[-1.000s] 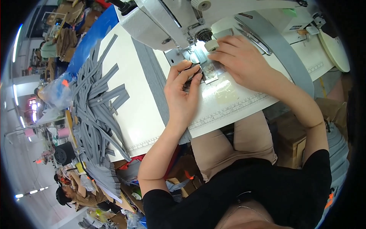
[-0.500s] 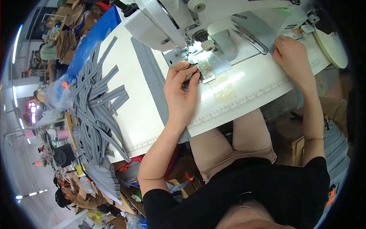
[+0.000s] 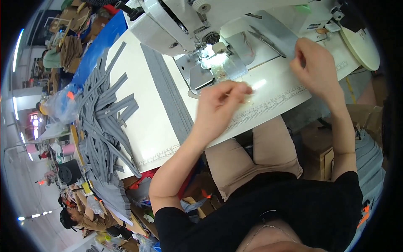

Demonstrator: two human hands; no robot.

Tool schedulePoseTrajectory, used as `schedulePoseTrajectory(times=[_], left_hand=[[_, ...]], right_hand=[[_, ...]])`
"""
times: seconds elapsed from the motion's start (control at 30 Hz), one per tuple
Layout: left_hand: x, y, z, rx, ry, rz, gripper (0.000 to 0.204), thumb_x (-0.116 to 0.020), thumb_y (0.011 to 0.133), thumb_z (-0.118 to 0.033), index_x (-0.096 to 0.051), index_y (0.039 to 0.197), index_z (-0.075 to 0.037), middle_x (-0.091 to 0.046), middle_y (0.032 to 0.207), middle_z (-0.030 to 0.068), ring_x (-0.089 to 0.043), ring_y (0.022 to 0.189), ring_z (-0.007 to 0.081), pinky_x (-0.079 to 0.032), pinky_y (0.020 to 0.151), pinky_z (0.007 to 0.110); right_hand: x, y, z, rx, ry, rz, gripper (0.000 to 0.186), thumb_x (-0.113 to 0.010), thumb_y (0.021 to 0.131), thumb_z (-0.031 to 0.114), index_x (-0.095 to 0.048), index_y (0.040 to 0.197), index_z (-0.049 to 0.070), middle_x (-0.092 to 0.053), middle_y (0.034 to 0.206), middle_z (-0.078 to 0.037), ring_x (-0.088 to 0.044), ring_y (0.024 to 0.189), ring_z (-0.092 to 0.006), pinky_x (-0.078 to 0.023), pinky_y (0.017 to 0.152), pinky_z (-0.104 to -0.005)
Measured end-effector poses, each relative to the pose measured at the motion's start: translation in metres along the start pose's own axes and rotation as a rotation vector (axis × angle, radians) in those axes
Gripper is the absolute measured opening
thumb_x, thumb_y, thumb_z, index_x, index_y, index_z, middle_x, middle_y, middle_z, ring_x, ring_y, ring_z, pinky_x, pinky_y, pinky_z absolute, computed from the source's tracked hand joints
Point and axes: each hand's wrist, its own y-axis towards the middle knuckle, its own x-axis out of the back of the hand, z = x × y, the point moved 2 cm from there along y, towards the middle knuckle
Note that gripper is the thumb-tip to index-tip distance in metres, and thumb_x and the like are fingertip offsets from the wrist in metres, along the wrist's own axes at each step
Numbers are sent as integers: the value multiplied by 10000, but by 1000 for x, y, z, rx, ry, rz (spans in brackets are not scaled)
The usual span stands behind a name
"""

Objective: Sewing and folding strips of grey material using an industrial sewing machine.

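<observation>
My left hand (image 3: 220, 103) is over the white table (image 3: 252, 115), just in front of the sewing machine's lit presser foot and plate (image 3: 201, 75); its fingers are curled together, and anything between them is too small to tell. My right hand (image 3: 312, 67) is farther right, by the grey mat (image 3: 280, 28), its fingers bent closed; their contents are hidden. Steel tweezers (image 3: 268, 40) lie beside the machine (image 3: 155, 35). A long grey strip stack (image 3: 166, 101) runs across the table left of my left hand.
A tangled pile of grey zipper strips (image 3: 98, 117) covers the table's left side, near a blue surface (image 3: 92, 54) and plastic bags (image 3: 58, 105). Cardboard boxes (image 3: 317, 147) stand right of my legs. A co-worker (image 3: 84, 216) works at the lower left. A pale disc (image 3: 359, 48) is at far right.
My right hand moved from the presser foot out to the right. My left hand has drawn back from the plate toward me and right, uncovering the metal plates.
</observation>
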Motion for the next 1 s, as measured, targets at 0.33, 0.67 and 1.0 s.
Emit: schedulePoseTrajectory(times=[0.33,0.67,1.0], left_hand=[[-51,-1,11,-12,-282,32,222,-633,1034,-187,-660,1145,4,-708,893,48,-624,852,112,-526,754,333],[-21,-56,8,-54,-256,221,206,-673,1005,-169,-678,1075,24,-695,791,114,-629,735,159,-523,694,323],[193,-164,104,34,871,-1333,257,-823,850,-230,-673,875,-23,-659,802,75,-595,733,255,-476,692,396]], right_hand=[[17,-39,68,263,730,617,286,-761,767,208,-636,969,49,-636,881,-84,-634,820,-275,-483,720,-395],[-8,-29,87,12,953,662,145,-719,932,106,-679,983,-23,-624,766,-29,-548,759,-88,-440,707,-253],[-23,-37,75,26,875,660,121,-688,925,62,-668,915,-56,-636,747,-62,-545,719,-115,-450,694,-276]])
